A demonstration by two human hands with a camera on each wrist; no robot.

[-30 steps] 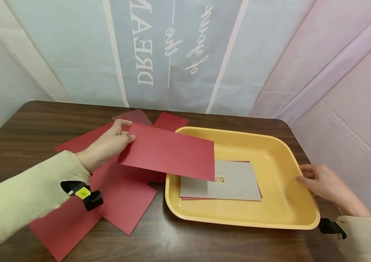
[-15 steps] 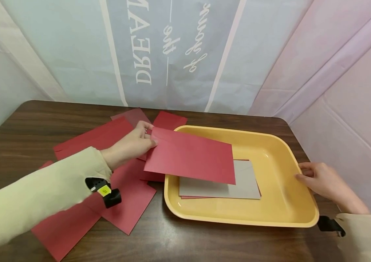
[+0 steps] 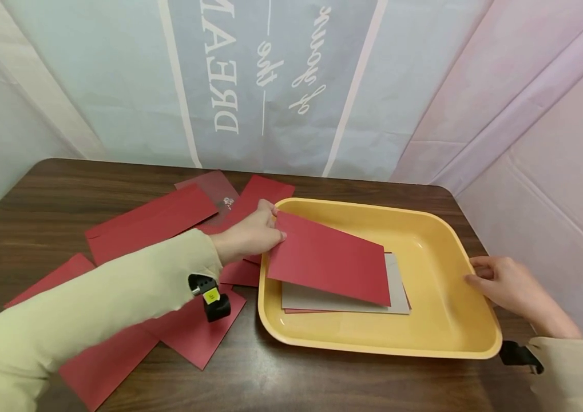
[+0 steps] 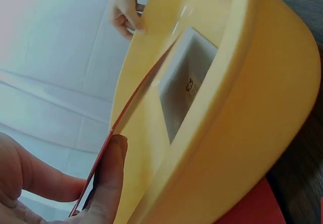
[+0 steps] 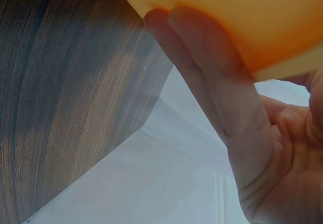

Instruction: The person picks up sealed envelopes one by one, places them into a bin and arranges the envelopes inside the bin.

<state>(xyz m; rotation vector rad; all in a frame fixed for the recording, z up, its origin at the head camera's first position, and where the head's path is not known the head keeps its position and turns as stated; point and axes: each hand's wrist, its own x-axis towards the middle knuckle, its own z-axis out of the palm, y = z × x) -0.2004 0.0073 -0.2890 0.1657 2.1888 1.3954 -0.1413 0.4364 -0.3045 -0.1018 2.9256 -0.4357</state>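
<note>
My left hand (image 3: 252, 233) pinches the left end of a red envelope (image 3: 329, 260), thumb on top. The envelope slants down to the right inside a yellow plastic basin (image 3: 440, 274), over a grey card (image 3: 398, 286). In the left wrist view the envelope shows edge-on between thumb and fingers, and the grey card (image 4: 186, 77) bears a small printed mark. A red edge shows under the card. At the basin's right side my right hand (image 3: 515, 292) grips the rim, thumb inside; the right wrist view shows its fingers (image 5: 212, 67) against the outer wall.
Several red envelopes lie spread over the left half of the dark wooden table (image 3: 291, 380), one red envelope (image 3: 152, 220) near the back. A duller one (image 3: 214, 191) with a small white print lies behind. Pale printed fabric (image 3: 270, 86) hangs behind the table.
My left hand has carried the red envelope rightward and lower, from over the basin's left rim to inside it, above the grey card. My right hand has stayed on the rim.
</note>
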